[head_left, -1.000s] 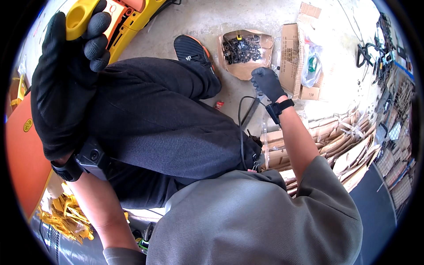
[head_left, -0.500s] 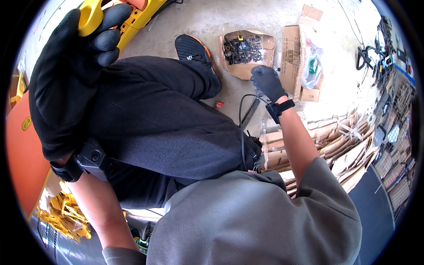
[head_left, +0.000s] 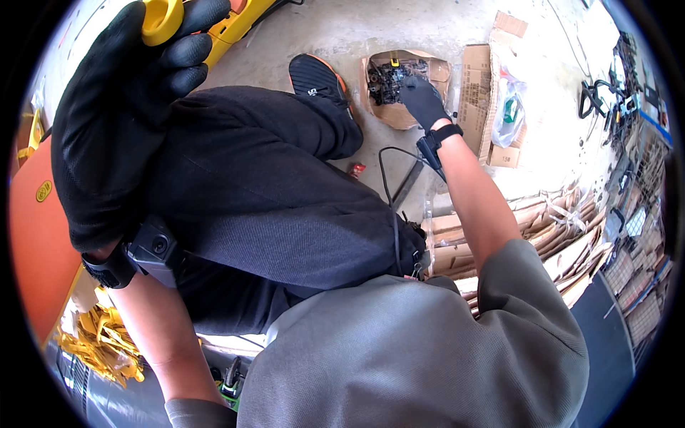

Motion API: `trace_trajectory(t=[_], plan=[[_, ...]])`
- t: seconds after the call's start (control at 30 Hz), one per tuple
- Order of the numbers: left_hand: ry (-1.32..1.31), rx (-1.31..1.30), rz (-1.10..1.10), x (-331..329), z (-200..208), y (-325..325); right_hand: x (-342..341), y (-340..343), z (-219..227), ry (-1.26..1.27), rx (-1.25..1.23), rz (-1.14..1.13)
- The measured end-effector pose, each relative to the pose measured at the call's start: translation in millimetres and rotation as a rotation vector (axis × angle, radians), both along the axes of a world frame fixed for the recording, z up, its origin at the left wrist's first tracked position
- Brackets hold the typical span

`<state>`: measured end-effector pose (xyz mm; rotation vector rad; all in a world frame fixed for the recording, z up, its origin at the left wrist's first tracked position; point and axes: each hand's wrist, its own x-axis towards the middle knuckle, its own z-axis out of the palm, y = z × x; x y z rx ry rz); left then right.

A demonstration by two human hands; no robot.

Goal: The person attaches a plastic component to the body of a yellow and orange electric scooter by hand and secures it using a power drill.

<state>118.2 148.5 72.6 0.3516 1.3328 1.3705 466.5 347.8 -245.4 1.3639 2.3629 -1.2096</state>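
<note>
Two grips: left hand (head_left: 118, 125) snug round yellow piece (head_left: 163, 26), right hand (head_left: 422, 101) unclear, box edge (head_left: 392, 116) beneath

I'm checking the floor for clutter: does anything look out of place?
Possibly: a small red object lies alone on the floor by the trouser leg, outside the carton of black parts; too small to identify.

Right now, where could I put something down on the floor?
Try the bare floor beyond the shoe and cardboard tray, or right of the plastic bag, short of the black clutter. It's crowded in the tray, with black parts by the right hand, and along the stacked cardboard.
</note>
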Motion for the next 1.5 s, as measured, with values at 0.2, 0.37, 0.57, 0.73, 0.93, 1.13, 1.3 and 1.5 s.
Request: trace_trajectory(t=[0.2, 0.37, 0.57, 0.73, 0.93, 1.13, 1.3, 1.5], plan=[[0.133, 0.002, 0.078, -4, -7, -9, -37, -12, -7, -0.168, 0.052, -0.103], [0.046, 0.038, 0.017, 9, 1, 4, -33, -36, 16, -0.34, 0.089, 0.362], [-0.117, 0.095, -0.158, -4, -1, 6, 19, -7, -19, -0.248, 0.169, 0.711], [0.114, -0.011, 0.177, -3, -3, -8, 11, 9, 8, -0.139, -0.003, 0.377], [-0.127, 0.064, -0.116, -9, -3, 4, 10, 8, 1, -0.089, 0.03, 0.063], [0.113, -0.034, 0.014, -4, -1, -3, 44, 24, -60, 0.179, -0.397, -0.271], [0.178, -0.035, 0.103, -5, -2, -12, 34, 21, -43, 0.369, -0.741, -0.594], [-0.029, 0.058, -0.02, -26, -11, -19, 13, 16, -49, 0.127, -0.125, -0.263]])
